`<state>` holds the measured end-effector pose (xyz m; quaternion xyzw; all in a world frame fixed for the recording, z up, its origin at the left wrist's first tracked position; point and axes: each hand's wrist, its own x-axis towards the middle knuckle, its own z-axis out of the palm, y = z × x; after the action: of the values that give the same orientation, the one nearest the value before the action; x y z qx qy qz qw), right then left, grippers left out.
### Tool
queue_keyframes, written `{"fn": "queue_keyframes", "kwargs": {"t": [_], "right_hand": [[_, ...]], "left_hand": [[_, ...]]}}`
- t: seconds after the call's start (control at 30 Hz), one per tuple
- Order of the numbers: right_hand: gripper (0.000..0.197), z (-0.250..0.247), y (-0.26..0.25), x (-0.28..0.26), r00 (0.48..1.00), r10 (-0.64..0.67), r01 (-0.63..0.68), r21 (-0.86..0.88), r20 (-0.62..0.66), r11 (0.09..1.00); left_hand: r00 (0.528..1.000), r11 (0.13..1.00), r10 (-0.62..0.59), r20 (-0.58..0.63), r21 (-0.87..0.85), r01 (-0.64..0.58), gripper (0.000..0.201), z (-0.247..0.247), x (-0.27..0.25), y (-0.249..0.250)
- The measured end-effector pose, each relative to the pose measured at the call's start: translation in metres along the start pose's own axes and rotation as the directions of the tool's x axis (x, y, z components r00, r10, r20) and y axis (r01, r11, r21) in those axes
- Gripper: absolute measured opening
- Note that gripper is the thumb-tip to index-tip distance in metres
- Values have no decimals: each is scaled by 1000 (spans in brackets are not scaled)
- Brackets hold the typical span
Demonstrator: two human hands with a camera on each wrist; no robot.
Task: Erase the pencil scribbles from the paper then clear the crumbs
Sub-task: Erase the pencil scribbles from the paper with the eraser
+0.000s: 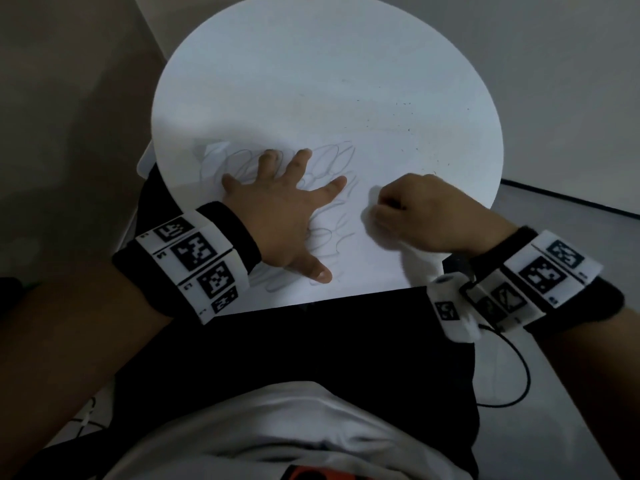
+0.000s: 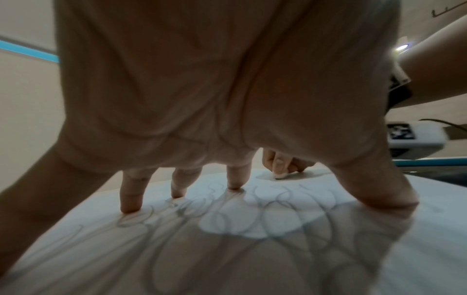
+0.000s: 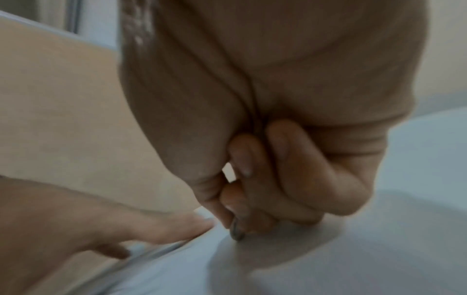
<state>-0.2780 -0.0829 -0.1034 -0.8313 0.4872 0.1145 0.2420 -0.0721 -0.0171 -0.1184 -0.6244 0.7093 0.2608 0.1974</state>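
Pressing the paper (image 1: 363, 271) flat, your left hand (image 1: 280, 216) spreads wide over the scribbles (image 1: 329, 161); just beside it, your right hand (image 1: 415, 213) pinches an eraser (image 2: 280, 175) against the sheet.

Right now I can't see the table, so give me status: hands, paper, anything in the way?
Left hand spread, pressing paper. Right hand pinching eraser on sheet. Scribbles remain. No obstruction.

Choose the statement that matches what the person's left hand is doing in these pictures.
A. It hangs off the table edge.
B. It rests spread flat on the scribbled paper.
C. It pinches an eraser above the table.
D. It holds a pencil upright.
B: the left hand lies with fingers spread and pressing on the paper, over the pencil scribbles.
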Motion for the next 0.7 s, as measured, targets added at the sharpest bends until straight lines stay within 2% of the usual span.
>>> {"fn": "queue_keyframes", "kwargs": {"t": [0.1, 0.17, 0.27, 0.33, 0.43, 0.5, 0.57, 0.63, 0.7], "right_hand": [[37, -17, 19, 2, 987, 140, -140, 13, -73, 990], [37, -26, 27, -1, 981, 166, -159, 74, -98, 984], [41, -12, 12, -16, 994, 37, -51, 132, 106, 990], [44, -6, 11, -16, 985, 52, -65, 77, 162, 995], [37, -17, 30, -3, 985, 167, -169, 56, 35, 984], [35, -21, 34, -3, 980, 195, -191, 70, -49, 979], [36, -18, 22, -8, 993, 104, -98, 107, -48, 989], [37, -9, -2, -16, 1000, -15, 12, 168, 17, 986], [41, 5, -21, -19, 993, -92, 79, 156, 80, 985]], "left_hand": [[1000, 1000, 2, -4, -10, -2, 131, 1, 0, 0], [1000, 1000, 2, -4, -10, -2, 131, 1, 2, -1], [1000, 1000, 1, -1, -20, -1, 131, 1, 1, 0], [1000, 1000, -6, -12, -19, 5, 131, 1, 1, 1], [1000, 1000, -22, -15, -22, 21, 132, 1, 1, 1], [1000, 1000, -18, -15, -24, 18, 132, 1, 3, 1], [1000, 999, -16, -14, -28, 15, 132, 1, 3, 0], [1000, 999, -17, -11, -32, 16, 132, 1, 3, 0], [999, 1000, -19, -26, -19, 19, 133, 3, 3, 2]]}}
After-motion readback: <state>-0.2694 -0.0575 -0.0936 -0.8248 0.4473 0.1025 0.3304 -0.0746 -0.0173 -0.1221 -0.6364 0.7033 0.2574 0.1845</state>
